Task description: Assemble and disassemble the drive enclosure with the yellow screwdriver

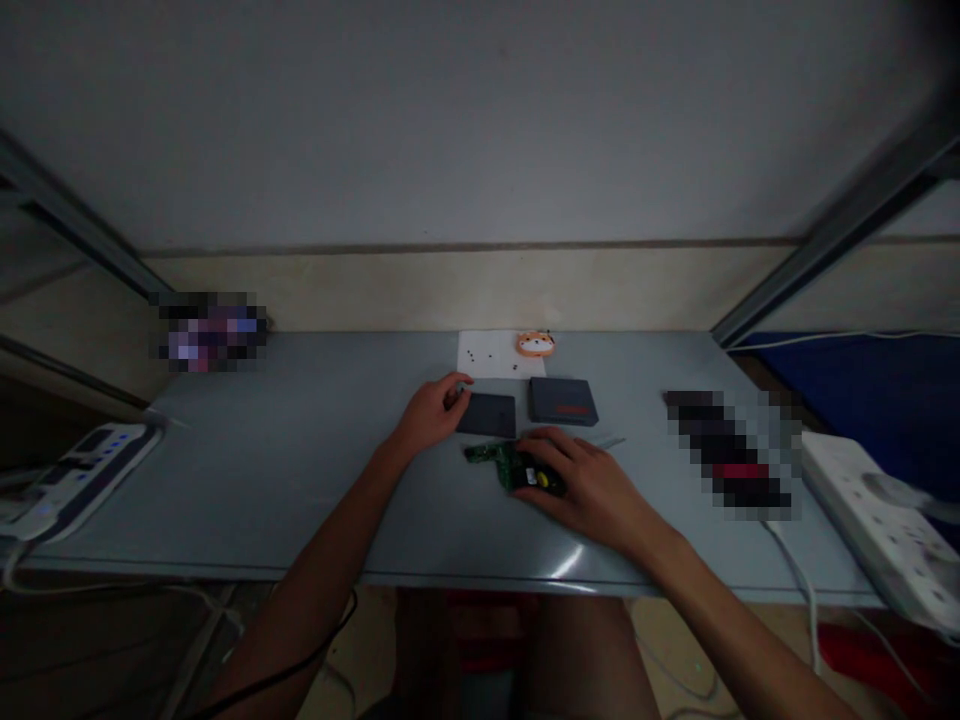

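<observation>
My left hand (433, 412) is at the left edge of a dark grey flat rectangular cover (491, 415), fingers curled round that edge. Part of its grip is hidden. My right hand (581, 480) wraps over a green circuit board (504, 465) with a black block (536, 477) that bears white and yellow stickers. A narrow arm of the board sticks out to the left, just below the cover. Behind my right hand lies a dark grey box-like case (562, 401) with reddish markings. A thin metallic tool (611, 441) partly shows beyond my right fingers.
White paper (480, 345) by the wall holds several tiny dark pieces and an orange-and-white animal-faced item (535, 344). Power strips flank the grey table (300, 480) at left (90, 480) and right (885, 520). Blurred items (731, 455) sit at the right and far left (214, 335).
</observation>
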Action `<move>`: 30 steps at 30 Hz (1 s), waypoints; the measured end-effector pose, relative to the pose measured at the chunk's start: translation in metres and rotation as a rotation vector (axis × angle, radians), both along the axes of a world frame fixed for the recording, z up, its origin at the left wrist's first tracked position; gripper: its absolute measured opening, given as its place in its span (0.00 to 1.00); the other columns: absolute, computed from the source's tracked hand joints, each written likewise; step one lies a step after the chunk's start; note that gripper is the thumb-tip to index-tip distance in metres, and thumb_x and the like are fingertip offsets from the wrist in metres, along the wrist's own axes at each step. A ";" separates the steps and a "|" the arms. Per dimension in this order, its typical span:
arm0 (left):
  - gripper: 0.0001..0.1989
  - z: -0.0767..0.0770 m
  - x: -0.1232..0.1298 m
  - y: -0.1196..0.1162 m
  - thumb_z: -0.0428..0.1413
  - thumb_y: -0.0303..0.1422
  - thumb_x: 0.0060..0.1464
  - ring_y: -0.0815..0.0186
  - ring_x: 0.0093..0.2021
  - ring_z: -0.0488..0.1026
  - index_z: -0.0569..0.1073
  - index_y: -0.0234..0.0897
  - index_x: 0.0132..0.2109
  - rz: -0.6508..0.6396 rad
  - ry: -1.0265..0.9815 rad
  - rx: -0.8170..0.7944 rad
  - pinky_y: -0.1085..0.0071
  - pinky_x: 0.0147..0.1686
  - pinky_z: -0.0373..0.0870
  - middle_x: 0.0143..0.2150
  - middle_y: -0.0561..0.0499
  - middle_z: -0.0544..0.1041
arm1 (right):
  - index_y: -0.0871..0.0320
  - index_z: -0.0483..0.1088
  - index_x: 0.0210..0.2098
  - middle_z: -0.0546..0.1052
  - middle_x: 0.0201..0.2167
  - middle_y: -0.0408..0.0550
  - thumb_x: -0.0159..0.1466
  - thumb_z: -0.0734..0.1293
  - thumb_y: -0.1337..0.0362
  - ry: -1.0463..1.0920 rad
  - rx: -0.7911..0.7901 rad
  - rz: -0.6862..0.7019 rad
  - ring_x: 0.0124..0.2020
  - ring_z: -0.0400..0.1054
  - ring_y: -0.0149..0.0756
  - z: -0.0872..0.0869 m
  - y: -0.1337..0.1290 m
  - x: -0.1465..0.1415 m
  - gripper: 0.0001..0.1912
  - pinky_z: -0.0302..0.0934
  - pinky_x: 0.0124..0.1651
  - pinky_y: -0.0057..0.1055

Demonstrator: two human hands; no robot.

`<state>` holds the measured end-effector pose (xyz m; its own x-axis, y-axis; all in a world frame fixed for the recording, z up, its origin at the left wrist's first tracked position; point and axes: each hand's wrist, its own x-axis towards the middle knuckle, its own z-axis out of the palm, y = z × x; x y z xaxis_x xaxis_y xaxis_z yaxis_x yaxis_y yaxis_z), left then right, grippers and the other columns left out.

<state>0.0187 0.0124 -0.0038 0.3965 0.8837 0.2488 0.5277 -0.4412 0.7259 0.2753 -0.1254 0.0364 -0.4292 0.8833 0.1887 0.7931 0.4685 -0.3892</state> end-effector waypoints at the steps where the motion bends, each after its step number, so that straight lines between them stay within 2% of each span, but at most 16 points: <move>1: 0.14 0.001 0.000 0.000 0.52 0.36 0.66 0.68 0.26 0.64 0.77 0.37 0.53 -0.001 0.002 -0.002 0.72 0.29 0.57 0.25 0.57 0.65 | 0.49 0.69 0.62 0.76 0.59 0.54 0.69 0.68 0.50 0.005 -0.001 0.010 0.51 0.78 0.48 0.000 0.002 0.000 0.24 0.74 0.54 0.50; 4: 0.14 0.003 0.000 -0.001 0.52 0.36 0.66 0.68 0.25 0.63 0.77 0.37 0.53 -0.002 0.010 -0.013 0.72 0.29 0.56 0.24 0.58 0.64 | 0.50 0.69 0.61 0.76 0.60 0.55 0.69 0.69 0.51 0.023 0.009 0.015 0.53 0.78 0.49 -0.005 0.006 0.000 0.24 0.74 0.55 0.50; 8: 0.14 0.002 0.000 -0.001 0.52 0.36 0.67 0.68 0.25 0.63 0.77 0.38 0.54 0.008 0.037 0.008 0.72 0.29 0.55 0.24 0.58 0.64 | 0.49 0.71 0.60 0.73 0.65 0.55 0.66 0.72 0.51 0.037 0.056 -0.002 0.57 0.76 0.51 -0.017 0.007 -0.002 0.25 0.73 0.57 0.54; 11: 0.15 0.001 0.000 -0.001 0.51 0.37 0.69 0.68 0.24 0.63 0.76 0.38 0.55 0.017 0.053 0.014 0.72 0.28 0.55 0.24 0.57 0.66 | 0.50 0.73 0.56 0.76 0.63 0.54 0.67 0.72 0.52 0.021 0.049 0.041 0.54 0.78 0.49 -0.017 0.008 -0.002 0.21 0.73 0.56 0.52; 13: 0.15 0.001 0.000 -0.001 0.51 0.38 0.69 0.68 0.25 0.65 0.76 0.39 0.56 0.022 0.054 0.004 0.72 0.28 0.56 0.25 0.57 0.68 | 0.50 0.74 0.53 0.78 0.59 0.51 0.68 0.71 0.52 0.030 0.053 0.057 0.51 0.79 0.46 -0.011 0.011 0.000 0.17 0.74 0.54 0.49; 15: 0.15 0.002 0.000 -0.001 0.51 0.37 0.69 0.67 0.26 0.67 0.75 0.39 0.57 0.031 0.045 -0.008 0.72 0.29 0.58 0.26 0.56 0.69 | 0.49 0.75 0.51 0.77 0.59 0.50 0.68 0.70 0.50 0.089 0.098 0.030 0.53 0.78 0.44 0.002 0.020 0.002 0.16 0.74 0.55 0.46; 18: 0.15 0.002 0.000 0.000 0.50 0.35 0.69 0.66 0.28 0.69 0.74 0.38 0.57 0.076 0.012 -0.014 0.71 0.31 0.60 0.29 0.54 0.72 | 0.50 0.75 0.51 0.75 0.62 0.52 0.69 0.70 0.51 0.230 0.243 -0.121 0.59 0.75 0.44 0.026 0.045 -0.001 0.15 0.72 0.58 0.43; 21: 0.11 0.000 -0.002 0.002 0.50 0.31 0.67 0.67 0.29 0.69 0.75 0.37 0.51 0.108 -0.007 -0.023 0.72 0.31 0.60 0.30 0.54 0.73 | 0.51 0.73 0.54 0.74 0.62 0.53 0.69 0.69 0.52 0.272 0.257 -0.258 0.62 0.71 0.47 0.038 0.075 -0.013 0.17 0.70 0.60 0.44; 23: 0.09 -0.002 -0.003 0.004 0.51 0.28 0.63 0.67 0.29 0.69 0.76 0.37 0.46 0.096 -0.007 -0.036 0.72 0.31 0.61 0.29 0.54 0.72 | 0.52 0.73 0.54 0.75 0.60 0.53 0.68 0.69 0.51 0.237 0.232 -0.251 0.60 0.73 0.48 0.033 0.089 -0.022 0.18 0.71 0.58 0.43; 25: 0.09 -0.004 -0.004 0.005 0.51 0.26 0.61 0.67 0.30 0.69 0.76 0.37 0.44 0.076 -0.015 -0.035 0.73 0.32 0.62 0.30 0.54 0.73 | 0.52 0.74 0.54 0.76 0.59 0.53 0.68 0.69 0.50 0.188 0.200 -0.254 0.54 0.76 0.47 0.021 0.093 -0.027 0.19 0.72 0.53 0.42; 28: 0.09 -0.004 -0.004 0.005 0.51 0.26 0.61 0.67 0.31 0.70 0.76 0.37 0.44 0.066 -0.028 -0.011 0.73 0.33 0.62 0.32 0.53 0.75 | 0.51 0.75 0.55 0.76 0.59 0.52 0.68 0.69 0.49 0.093 0.177 -0.251 0.48 0.78 0.45 0.002 0.091 -0.025 0.19 0.72 0.47 0.40; 30: 0.09 -0.003 -0.003 0.003 0.51 0.27 0.63 0.67 0.32 0.71 0.76 0.37 0.44 0.069 -0.032 -0.009 0.72 0.33 0.63 0.33 0.53 0.76 | 0.51 0.75 0.54 0.76 0.59 0.52 0.69 0.68 0.49 0.039 0.171 -0.261 0.45 0.79 0.45 -0.004 0.088 -0.019 0.19 0.72 0.44 0.39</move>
